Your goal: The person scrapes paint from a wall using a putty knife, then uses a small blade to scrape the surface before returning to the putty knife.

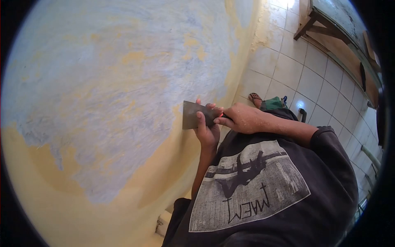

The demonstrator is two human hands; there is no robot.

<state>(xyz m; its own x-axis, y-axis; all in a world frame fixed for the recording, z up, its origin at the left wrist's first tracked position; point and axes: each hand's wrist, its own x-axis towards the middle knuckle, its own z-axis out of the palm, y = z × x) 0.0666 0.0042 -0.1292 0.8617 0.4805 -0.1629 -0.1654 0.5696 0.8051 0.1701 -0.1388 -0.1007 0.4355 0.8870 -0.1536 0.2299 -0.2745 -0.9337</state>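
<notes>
A wide metal scraper point(193, 115) is held in front of the wall, its broad flat blade pointing left. My right hand point(246, 118) is closed around its handle, of which a little red and black shows. Around the blade, my left hand point(210, 133) has its thumb on the near face, while other fingertips show past the upper edge. Behind the blade is the wall point(119, 86), with uneven bluish-grey patches over yellow paint. Part of the left fingers is hidden by the blade.
White floor tiles point(288, 68) lie along the wall. At the upper right stands a wooden table or bench point(339, 35). A sandaled foot point(255, 99) and green cloth point(273, 103) show beyond my forearm. A pale object point(163, 222) sits low by the wall.
</notes>
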